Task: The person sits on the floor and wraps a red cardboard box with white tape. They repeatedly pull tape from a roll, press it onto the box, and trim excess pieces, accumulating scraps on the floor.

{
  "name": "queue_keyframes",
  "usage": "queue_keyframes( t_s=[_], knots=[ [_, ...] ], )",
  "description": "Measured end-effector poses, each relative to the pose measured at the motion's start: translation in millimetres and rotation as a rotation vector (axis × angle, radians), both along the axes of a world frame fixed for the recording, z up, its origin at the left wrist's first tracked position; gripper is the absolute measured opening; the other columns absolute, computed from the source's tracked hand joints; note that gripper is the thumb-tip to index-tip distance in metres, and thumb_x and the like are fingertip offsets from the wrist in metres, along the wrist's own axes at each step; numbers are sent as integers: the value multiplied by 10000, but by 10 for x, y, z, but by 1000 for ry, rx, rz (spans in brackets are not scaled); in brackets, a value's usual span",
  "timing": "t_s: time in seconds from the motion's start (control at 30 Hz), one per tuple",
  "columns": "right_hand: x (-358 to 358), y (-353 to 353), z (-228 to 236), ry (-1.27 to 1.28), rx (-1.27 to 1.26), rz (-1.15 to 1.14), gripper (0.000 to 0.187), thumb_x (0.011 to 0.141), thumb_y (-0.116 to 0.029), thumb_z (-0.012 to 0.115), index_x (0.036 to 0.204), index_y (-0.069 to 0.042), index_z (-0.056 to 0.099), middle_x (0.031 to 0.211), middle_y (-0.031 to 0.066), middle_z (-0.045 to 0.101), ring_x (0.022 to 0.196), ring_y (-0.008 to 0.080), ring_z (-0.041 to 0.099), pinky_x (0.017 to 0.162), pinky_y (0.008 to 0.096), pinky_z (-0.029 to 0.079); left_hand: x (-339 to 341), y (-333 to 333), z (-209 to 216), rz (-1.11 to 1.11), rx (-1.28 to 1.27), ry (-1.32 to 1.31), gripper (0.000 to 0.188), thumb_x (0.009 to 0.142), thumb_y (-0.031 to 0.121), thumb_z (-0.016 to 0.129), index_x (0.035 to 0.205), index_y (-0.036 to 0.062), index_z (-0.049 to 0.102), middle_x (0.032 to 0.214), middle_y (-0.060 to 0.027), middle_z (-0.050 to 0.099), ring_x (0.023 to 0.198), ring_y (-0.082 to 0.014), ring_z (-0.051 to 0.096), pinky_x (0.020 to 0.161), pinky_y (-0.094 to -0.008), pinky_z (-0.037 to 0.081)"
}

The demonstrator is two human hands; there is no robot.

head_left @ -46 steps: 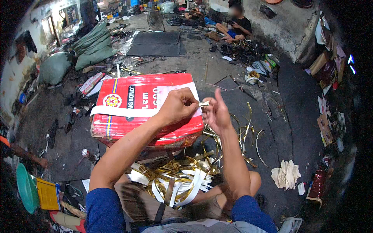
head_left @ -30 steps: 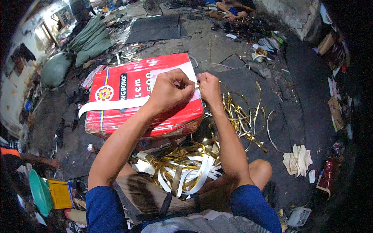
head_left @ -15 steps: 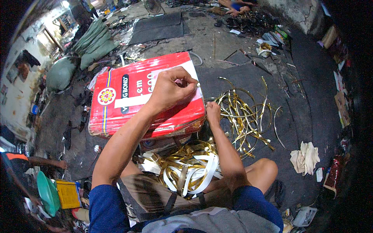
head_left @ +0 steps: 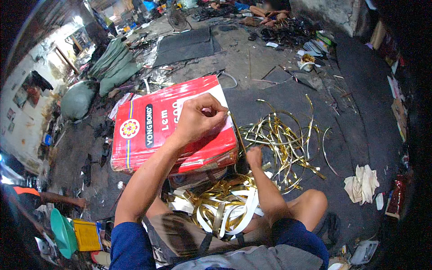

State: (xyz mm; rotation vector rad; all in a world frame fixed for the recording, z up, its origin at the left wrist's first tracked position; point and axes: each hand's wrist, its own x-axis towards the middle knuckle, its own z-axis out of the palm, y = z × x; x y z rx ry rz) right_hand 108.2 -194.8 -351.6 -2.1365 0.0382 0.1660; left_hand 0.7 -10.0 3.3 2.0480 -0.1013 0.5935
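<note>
My left hand (head_left: 200, 118) is over the right end of a red cardboard box (head_left: 166, 155), thumb and fingers pinched at its edge. A narrow gold strip (head_left: 237, 131) runs from that pinch down toward my right hand (head_left: 254, 157), which is closed in a fist beside the box, low on its right. The strip's part inside each hand is hidden by the fingers. Across my lap lies a tangled heap of gold and white strips (head_left: 225, 202). More gold strips (head_left: 281, 144) lie loose on the dark floor mat, right of the box.
A crumpled beige cloth (head_left: 361, 184) lies to the right. At left, another person's arm (head_left: 63, 199) reaches in near a green basin (head_left: 63, 234) and a yellow container (head_left: 87, 235). Stuffed green sacks (head_left: 78, 100), a dark mat (head_left: 184, 47) and a fan (head_left: 177, 19) are farther off.
The white strip that lay across the box top behind my left hand is gone from there. My right hand has moved down, away from the box edge. My left hand keeps its pinch there.
</note>
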Motion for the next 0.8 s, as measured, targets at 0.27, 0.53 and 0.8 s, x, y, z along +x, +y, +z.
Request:
queue_keyframes(
  t_s=[0.27, 0.53, 0.8],
  knots=[
    [-110, -376, -400, 96, -292, 139, 277, 916, -158, 583, 1024, 67, 701, 1080, 338, 697, 1070, 498, 665, 950, 538, 529, -55, -58, 99, -19, 128, 15, 41, 826, -23, 756, 859, 2, 758, 895, -74, 714, 804, -126, 678, 698, -273, 562],
    [18, -393, -633, 86, -262, 104, 298, 863, -107, 562, 1047, 86, 696, 1031, 336, 700, 1003, 491, 687, 912, 521, 549, -126, 62, 173, -165, 420, -151, 184, 837, -17, 718, 996, 37, 792, 919, -89, 710, 827, -202, 707, 709, -323, 568],
    [18, -397, -547, 63, -284, 144, 223, 836, -137, 601, 904, 48, 706, 889, 308, 697, 910, 492, 692, 850, 553, 558, -227, 200, 4, -172, 444, -127, 271, 840, -43, 698, 1091, 35, 762, 1038, -125, 693, 943, -268, 701, 836, -349, 575]
  ],
)
